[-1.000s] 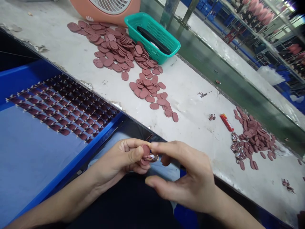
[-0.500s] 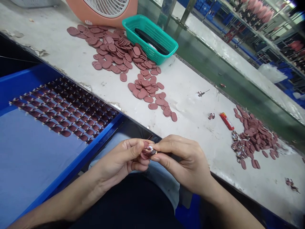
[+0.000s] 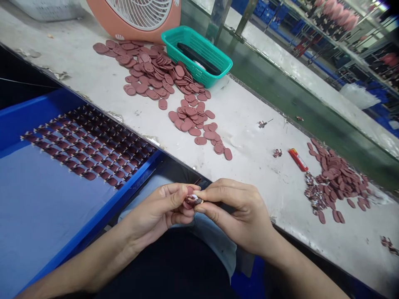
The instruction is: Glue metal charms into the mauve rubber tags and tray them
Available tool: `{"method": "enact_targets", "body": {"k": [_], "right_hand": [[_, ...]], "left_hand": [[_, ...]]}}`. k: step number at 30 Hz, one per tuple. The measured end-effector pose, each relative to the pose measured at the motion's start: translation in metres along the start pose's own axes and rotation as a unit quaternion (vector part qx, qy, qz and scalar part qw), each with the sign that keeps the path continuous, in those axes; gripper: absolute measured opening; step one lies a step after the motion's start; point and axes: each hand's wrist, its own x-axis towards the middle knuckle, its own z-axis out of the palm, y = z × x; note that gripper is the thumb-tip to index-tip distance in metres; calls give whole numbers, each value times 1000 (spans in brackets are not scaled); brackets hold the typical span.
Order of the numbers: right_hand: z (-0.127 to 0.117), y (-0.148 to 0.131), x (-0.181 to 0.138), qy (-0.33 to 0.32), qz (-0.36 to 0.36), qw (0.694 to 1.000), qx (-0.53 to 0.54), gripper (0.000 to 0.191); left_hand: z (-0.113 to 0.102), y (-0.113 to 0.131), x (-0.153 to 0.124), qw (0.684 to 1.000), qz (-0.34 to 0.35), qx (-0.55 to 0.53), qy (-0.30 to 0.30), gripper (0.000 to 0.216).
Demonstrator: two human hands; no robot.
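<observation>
Left hand (image 3: 166, 207): thumb and fingers grasping a reddish-brown oval disc (image 3: 189, 190), held above the person's lap, just off the near edge of the table (image 3: 249, 166). Right hand (image 3: 241, 209): thumb and forefinger pinching a small brown-and-white figure (image 3: 195, 199) against that disc; whether the two are joined cannot be told.

Blue tray (image 3: 34, 110), left, beside the table: lined in pale blue, bearing slanting rows of dark red pieces (image 3: 89, 145) towards its far end.

Table, far left: one large heap of oval discs (image 3: 152, 70), trailing into a smaller cluster nearer the hands. Behind the heap, an orange fan (image 3: 141, 16); just right of the fan, a green perforated basket (image 3: 202, 77) containing a long black object (image 3: 198, 58).

Table, right: a second heap of discs (image 3: 339, 174), with a cluster of small figures (image 3: 314, 195) along its left side; one red packet (image 3: 298, 160) just beyond that cluster; one loose figure (image 3: 277, 153) left of the packet.
</observation>
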Motion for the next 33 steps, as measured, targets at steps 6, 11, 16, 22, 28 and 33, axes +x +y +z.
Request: {"method": "enact_targets", "body": {"k": [6,11,16,22,28,33], "right_hand": [[-2,-2,3,-1,-3,1000,7,12],[2,-3,7,54,-37,997,-47,16],[22,7,7,182,-137,940,-254,23],[48,14,11,193,-231,901,-313,32],[67,14,25,179,-205,922,-277,25],[71,8,20,150,-233,924,-265,30]], "left_hand": [[-1,2,-2,999,10,29,-14,41],[-3,6,-5,995,52,82,-36,61],[1,2,-8,962,233,103,99,38],[5,2,-8,931,323,126,114,27],[-5,6,-14,911,356,141,150,20],[-46,16,-22,894,352,146,237,29]]}}
